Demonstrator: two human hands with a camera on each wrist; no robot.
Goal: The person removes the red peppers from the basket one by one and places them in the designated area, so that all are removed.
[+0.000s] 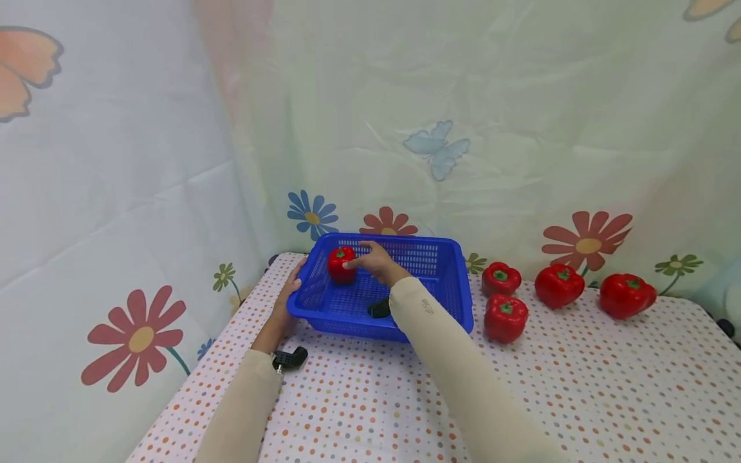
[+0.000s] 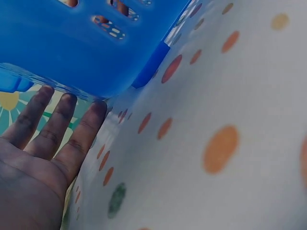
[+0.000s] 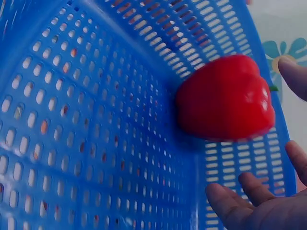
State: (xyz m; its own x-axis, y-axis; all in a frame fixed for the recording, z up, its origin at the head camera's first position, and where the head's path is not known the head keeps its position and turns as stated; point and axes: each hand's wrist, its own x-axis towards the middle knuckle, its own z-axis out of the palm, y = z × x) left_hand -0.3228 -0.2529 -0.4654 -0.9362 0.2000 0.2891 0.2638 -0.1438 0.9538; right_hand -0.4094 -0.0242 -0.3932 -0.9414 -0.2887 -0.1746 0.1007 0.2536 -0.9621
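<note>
A blue plastic basket [image 1: 359, 330] with slotted walls rests on the table. Inside, at its left end, a glossy red bell pepper [image 1: 341, 267] leans against the wall. My right hand [image 1: 379, 263] is over the basket beside this pepper. In the right wrist view that hand's fingers [image 3: 261, 191] are spread, with a gap between them and the pepper. My left hand [image 1: 283, 301] lies along the outside of the basket's left end. Its straight fingers [image 2: 79, 139] touch the basket's lower edge in the left wrist view.
Several more red bell peppers stand right of the basket, such as a front one [image 1: 506, 319] and a far-right one [image 1: 626, 296]. The table has a dotted cloth [image 1: 359, 405]. A flowered curtain [image 1: 359, 116] hangs behind and at the left.
</note>
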